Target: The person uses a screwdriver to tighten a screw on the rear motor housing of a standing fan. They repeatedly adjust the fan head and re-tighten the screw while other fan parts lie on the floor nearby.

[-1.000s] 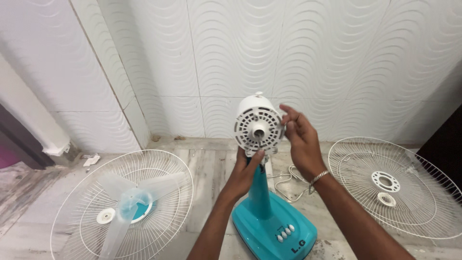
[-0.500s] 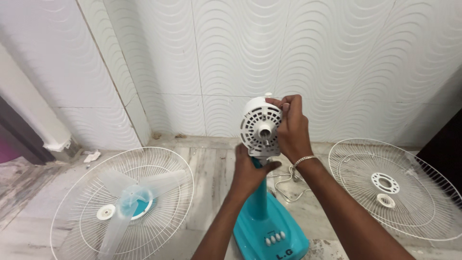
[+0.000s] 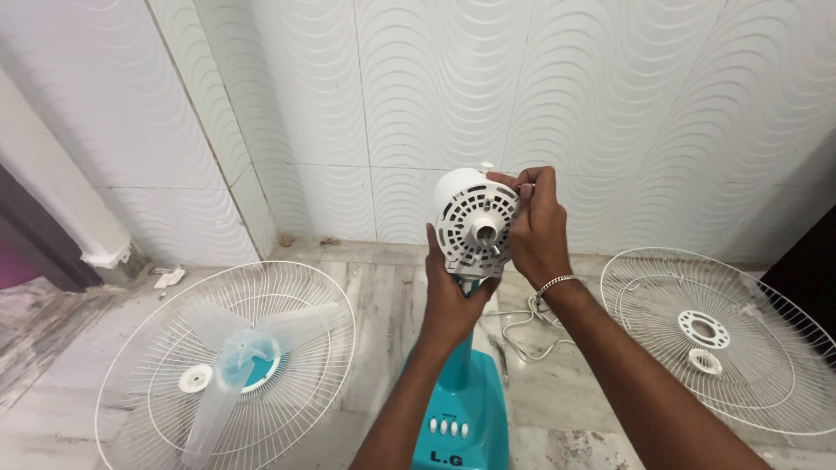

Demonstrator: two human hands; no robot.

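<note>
Right hand (image 3: 535, 228) has shifted onto the one motor head (image 3: 473, 224), both hands' fingers grasping it, two grilles beside

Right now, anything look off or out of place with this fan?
Yes: the fan is stripped. The motor head, held by the left hand and right hand, has no blade or guards. One wire guard lies on the floor with the loose blade in it; another guard lies right.
</note>
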